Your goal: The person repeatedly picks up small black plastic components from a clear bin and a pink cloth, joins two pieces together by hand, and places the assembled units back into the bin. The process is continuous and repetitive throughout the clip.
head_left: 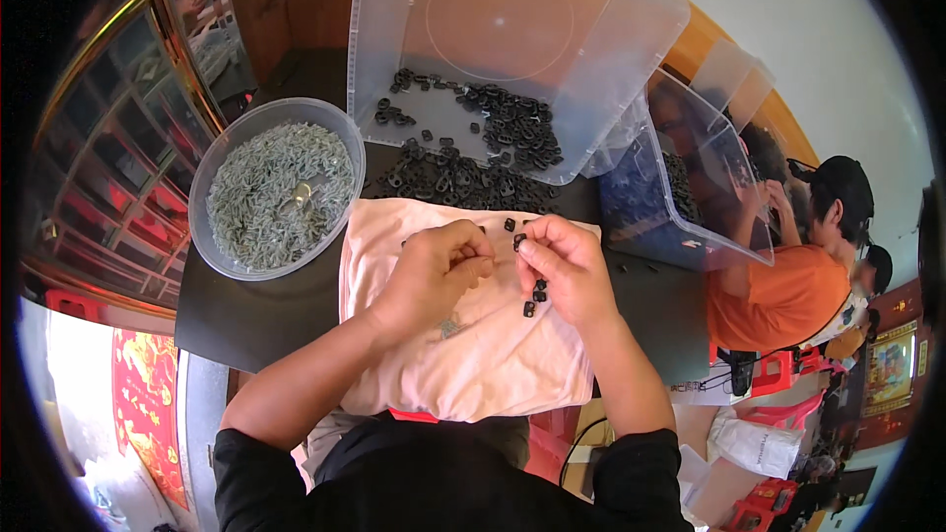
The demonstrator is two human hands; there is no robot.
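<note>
Over a pale pink cloth [473, 374], both hands are raised close together. My right hand [570, 271] pinches a small black plastic part [519, 241] between thumb and forefinger. The fingers of my left hand [441, 266] are curled together, and whatever they may hold is hidden. Just beyond the right fingertips lies a loose black part [509, 225], and a few more black parts [529, 309] show under that hand. By my left wrist there is a small group of tiny grey pieces [450, 327] on the cloth.
At left stands a round clear tub [202, 222] full of small grey metal pieces [266, 202]. Black parts [463, 182] pile up beyond the cloth, partly inside a tipped clear bin [394, 30]. On the right are another clear bin [734, 227] and a person in orange [788, 291].
</note>
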